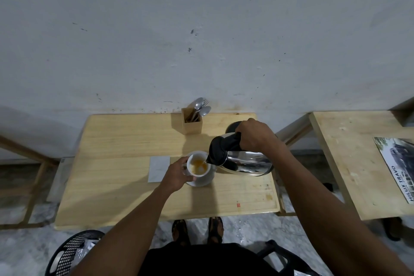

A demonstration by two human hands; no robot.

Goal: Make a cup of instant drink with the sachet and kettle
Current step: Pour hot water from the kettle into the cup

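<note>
Pouring step: water goes from kettle (244, 161) into cup (198, 166).
Left hand (179, 173) fingers wrap the cup on its saucer (201, 182) on the worktop (116, 163); right hand (255, 134) fingers clench the tilted kettle's handle. Next, probably level it before overflow.

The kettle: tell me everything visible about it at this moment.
The kettle has a shiny, metal-looking body with a black lid and black handle. It is lifted off the wooden table and tipped far over to the left, spout down at the rim of the white cup, where orange-brown liquid shows. The right hand grips its handle; the left hand holds the cup. Its round dark base sits behind, against the wall side.
</note>
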